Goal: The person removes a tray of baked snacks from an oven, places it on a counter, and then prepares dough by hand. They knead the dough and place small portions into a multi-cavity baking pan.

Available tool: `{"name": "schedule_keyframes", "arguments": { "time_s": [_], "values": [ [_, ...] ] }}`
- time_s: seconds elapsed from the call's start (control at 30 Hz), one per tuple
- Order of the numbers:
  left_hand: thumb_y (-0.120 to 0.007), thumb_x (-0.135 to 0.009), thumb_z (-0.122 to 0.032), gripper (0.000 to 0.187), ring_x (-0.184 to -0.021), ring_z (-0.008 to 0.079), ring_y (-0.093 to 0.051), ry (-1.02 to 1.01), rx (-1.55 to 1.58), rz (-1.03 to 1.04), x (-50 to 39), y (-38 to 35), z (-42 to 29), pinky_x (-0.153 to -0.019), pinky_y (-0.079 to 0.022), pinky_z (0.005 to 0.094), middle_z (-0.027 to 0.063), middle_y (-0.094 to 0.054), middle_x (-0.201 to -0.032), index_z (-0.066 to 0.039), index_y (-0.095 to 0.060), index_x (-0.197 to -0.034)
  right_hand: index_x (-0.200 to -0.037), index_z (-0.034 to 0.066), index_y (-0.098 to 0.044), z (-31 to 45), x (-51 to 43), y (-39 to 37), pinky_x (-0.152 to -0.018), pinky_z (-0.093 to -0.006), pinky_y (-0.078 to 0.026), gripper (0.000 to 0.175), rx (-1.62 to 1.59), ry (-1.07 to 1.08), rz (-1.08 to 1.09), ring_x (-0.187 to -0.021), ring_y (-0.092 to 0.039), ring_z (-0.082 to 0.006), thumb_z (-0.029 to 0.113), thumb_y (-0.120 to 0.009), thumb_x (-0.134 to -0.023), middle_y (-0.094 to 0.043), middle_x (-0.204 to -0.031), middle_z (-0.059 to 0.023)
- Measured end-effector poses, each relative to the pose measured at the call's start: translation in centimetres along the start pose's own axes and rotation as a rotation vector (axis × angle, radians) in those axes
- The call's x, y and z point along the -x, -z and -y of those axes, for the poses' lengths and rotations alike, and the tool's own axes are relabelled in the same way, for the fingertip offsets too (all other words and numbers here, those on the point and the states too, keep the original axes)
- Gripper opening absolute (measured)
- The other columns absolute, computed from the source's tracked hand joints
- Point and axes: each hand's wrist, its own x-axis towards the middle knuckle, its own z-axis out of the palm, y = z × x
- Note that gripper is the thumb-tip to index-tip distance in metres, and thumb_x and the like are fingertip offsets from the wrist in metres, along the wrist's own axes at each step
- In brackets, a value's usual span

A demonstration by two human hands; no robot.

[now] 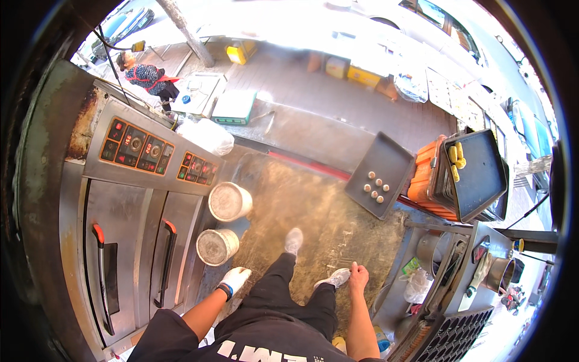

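My left hand (pixel 236 278), in a white glove with a dark band at the wrist, hangs beside my thigh, near two lidded white buckets (pixel 230 201). Its fingers look curled, but whether it holds anything is unclear. My right hand (pixel 358 277) is bare and hangs by my right shoe with its fingers bent in; nothing is visible in it. Ahead to the right, a dark baking tray (pixel 389 163) carries several small round pastries (pixel 371 174). Another tray (pixel 484 181), with several yellow pieces (pixel 453 154), lies on stacked trays and an orange crate (pixel 425 169).
A steel deck oven (pixel 120 217) with long door handles lines the left side. Ahead is a metal counter (pixel 307 135) with a green-edged scale (pixel 234 107). Steel shelving (pixel 457 271) with pots and a moulded pan (pixel 452 337) stands right. A person (pixel 147 78) in a red apron is outside.
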Motion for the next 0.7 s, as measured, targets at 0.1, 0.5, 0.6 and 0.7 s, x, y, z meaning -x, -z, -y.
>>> {"name": "schedule_keyframes", "arguments": {
  "time_s": [0.1, 0.5, 0.6, 0.7],
  "values": [
    [-0.061, -0.101, -0.044, 0.052, -0.111, 0.0311, -0.072, -0.010, 0.032, 0.017, 0.0, 0.1, -0.3, -0.098, -0.053, 0.0426, 0.0205, -0.076, -0.117, 0.000, -0.072, -0.126, -0.078, 0.0044, -0.065, 0.5, -0.5, 1.0, -0.049, -0.0285, -0.041, 0.038, -0.108, 0.031, -0.038, -0.051, -0.051, -0.0088, 0.031, -0.071, -0.104, -0.059, -0.062, -0.0014],
    [-0.063, -0.102, -0.041, 0.052, -0.111, 0.0287, -0.070, -0.059, 0.063, -0.013, 0.5, -0.5, -0.1, -0.098, -0.052, 0.0403, 0.0184, -0.076, -0.119, 0.002, -0.070, -0.130, -0.139, 0.0080, -0.047, 5.0, 1.6, 4.8, -0.044, -0.0296, -0.049, 0.049, -0.415, -0.087, 0.009, -0.053, -0.061, -0.0159, 0.019, -0.073, -0.098, -0.063, -0.092, -0.0084],
    [-0.060, -0.101, -0.046, 0.057, -0.121, 0.0359, -0.069, -0.073, 0.041, -0.010, 0.4, -0.9, 0.9, -0.104, -0.051, 0.0447, 0.0223, -0.074, -0.127, 0.002, -0.070, -0.131, -0.139, 0.0078, -0.047, 3.9, 2.0, 4.7, -0.045, -0.0302, -0.050, 0.050, -0.386, -0.094, 0.032, -0.054, -0.063, -0.0165, 0.019, -0.073, -0.098, -0.063, -0.092, -0.0089],
    [-0.060, -0.101, -0.047, 0.058, -0.125, 0.0375, -0.067, -0.049, 0.054, -0.010, 0.7, -1.0, 1.8, -0.105, -0.050, 0.0453, 0.0238, -0.073, -0.130, 0.002, -0.070, -0.131, -0.140, 0.0077, -0.047, 2.4, 2.5, 4.3, -0.045, -0.0309, -0.051, 0.051, -0.357, -0.116, 0.061, -0.056, -0.065, -0.0174, 0.019, -0.073, -0.097, -0.064, -0.093, -0.0093]
  ]
}}
